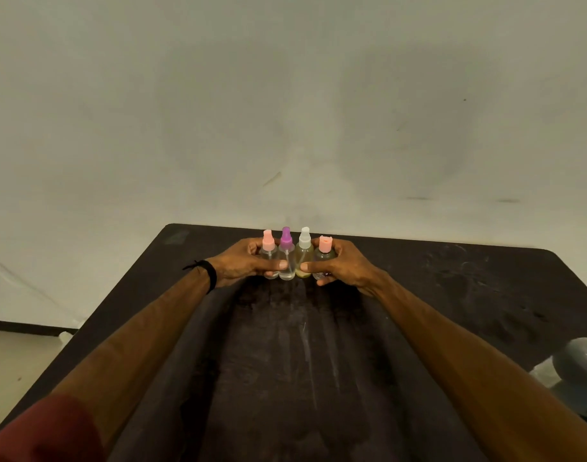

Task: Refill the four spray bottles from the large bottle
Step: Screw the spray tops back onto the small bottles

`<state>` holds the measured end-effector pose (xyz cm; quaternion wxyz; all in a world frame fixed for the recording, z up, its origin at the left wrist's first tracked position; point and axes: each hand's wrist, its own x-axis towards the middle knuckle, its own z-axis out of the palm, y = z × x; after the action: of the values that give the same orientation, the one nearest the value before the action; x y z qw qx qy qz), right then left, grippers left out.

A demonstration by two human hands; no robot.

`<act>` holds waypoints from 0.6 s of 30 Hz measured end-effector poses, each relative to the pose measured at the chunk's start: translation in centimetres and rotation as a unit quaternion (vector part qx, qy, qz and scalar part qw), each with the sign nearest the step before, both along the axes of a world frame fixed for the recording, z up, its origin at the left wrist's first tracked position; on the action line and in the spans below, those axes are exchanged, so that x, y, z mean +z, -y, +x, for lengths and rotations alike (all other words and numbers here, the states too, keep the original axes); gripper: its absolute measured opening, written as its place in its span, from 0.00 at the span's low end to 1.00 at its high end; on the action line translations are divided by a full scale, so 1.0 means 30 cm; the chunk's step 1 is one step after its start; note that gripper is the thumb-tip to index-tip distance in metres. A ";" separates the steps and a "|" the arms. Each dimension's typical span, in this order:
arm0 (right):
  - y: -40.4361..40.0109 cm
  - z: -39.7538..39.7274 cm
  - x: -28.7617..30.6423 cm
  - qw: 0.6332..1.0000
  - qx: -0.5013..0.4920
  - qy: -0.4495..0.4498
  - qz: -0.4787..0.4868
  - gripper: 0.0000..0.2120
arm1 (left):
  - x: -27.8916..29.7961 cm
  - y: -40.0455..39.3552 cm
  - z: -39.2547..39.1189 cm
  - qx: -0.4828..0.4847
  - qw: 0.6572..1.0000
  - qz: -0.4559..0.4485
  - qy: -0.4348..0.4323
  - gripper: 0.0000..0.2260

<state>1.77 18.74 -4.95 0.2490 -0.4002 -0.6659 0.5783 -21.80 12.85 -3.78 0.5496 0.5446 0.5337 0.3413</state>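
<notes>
Several small clear spray bottles stand side by side near the far edge of the dark table (452, 295). From left to right they are a pink-capped bottle (269, 248), a purple-capped bottle (286, 251), a white-capped bottle (304, 251) with yellowish liquid, and an orange-capped bottle (324, 250). My left hand (242, 261) wraps round the left end of the row, thumb across the front. My right hand (342, 265) wraps round the right end in the same way. A large pale bottle (581, 371) lies at the table's right edge, partly out of frame.
A plain pale wall rises just behind the table's far edge. The floor shows to the left of the table. A black band sits on my left wrist (209, 273). Smudges mark the tabletop between my forearms.
</notes>
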 end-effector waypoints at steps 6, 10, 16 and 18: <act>-0.012 -0.003 0.004 1.000 0.007 0.007 -0.003 0.24 | 0.012 -0.030 -0.032 -0.047 0.999 -0.015 -0.020 0.18; -0.011 -0.003 0.002 1.000 0.004 0.016 0.005 0.25 | 0.019 -0.037 -0.035 -0.056 0.998 -0.009 -0.037 0.18; 0.001 -0.004 0.004 0.999 -0.003 0.035 0.016 0.22 | 0.016 -0.028 -0.030 -0.046 0.998 -0.001 -0.040 0.18; 0.008 -0.004 0.004 0.999 -0.005 0.031 0.019 0.22 | 0.008 -0.026 -0.031 -0.035 0.998 0.010 -0.046 0.19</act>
<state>1.63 18.49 -4.85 0.2384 -0.4169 -0.6818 0.5517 -22.74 13.63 -3.53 0.5310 0.5833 0.5355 0.3019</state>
